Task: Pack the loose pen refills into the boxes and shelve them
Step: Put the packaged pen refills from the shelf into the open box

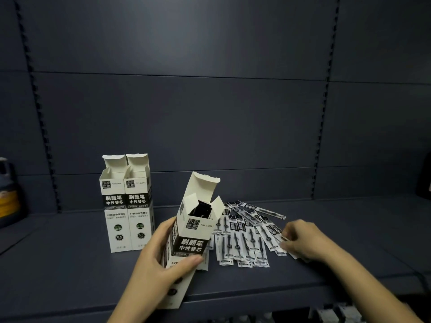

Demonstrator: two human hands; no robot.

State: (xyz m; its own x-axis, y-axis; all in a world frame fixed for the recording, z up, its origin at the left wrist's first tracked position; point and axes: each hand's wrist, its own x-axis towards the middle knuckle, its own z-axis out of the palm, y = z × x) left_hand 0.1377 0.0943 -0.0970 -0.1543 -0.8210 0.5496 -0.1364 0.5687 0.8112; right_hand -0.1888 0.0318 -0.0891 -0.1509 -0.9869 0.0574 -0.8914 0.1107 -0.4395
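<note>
My left hand [161,259] grips a tall white and black refill box [193,231], tilted to the right with its top flap open; dark refills show inside its mouth. Right of it, several loose wrapped pen refills [245,238] lie fanned out on the dark shelf [70,264]. At the right edge of that pile my right hand [303,241] pinches the ends of some refills with curled fingers. Two more boxes [128,203] of the same kind stand upright side by side at the left, flaps open.
A dark bottle with a yellow label [9,194] stands at the far left of the shelf. The slotted back panel [210,101] rises behind. The shelf's front edge runs below my hands, with small items dimly seen underneath at the lower right.
</note>
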